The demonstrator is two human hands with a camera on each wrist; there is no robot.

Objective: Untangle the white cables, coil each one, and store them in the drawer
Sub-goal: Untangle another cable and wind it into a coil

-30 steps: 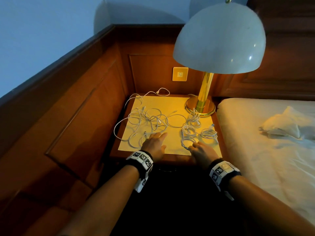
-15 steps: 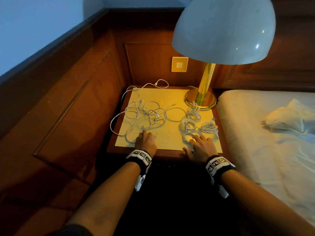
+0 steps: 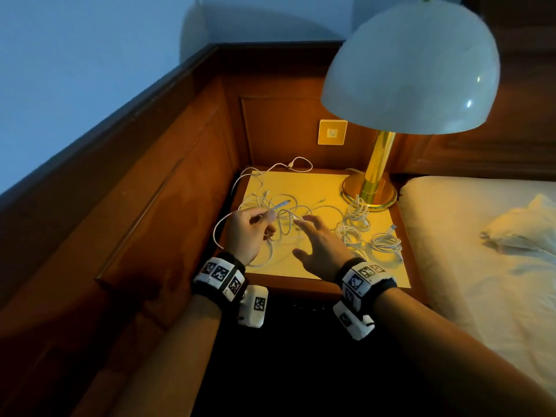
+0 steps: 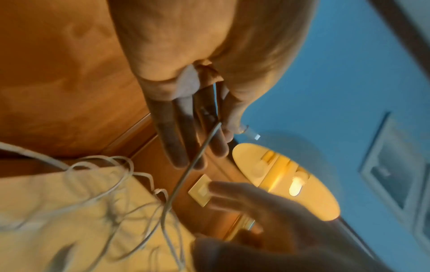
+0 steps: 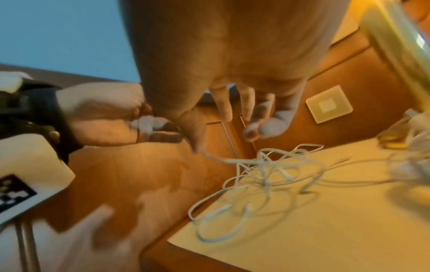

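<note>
Your left hand [image 3: 245, 233] has lifted off the worktop [image 3: 319, 266] — its fingers [image 4: 218, 139] now pinch one cable end [image 3: 278, 206] left of the lamp [image 3: 376, 188]; right hand [image 3: 320, 246] spread, empty — untangling begun.

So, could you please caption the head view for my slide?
Left hand pinches a white cable end above the nightstand tangle; right hand reaches in, open.
</note>
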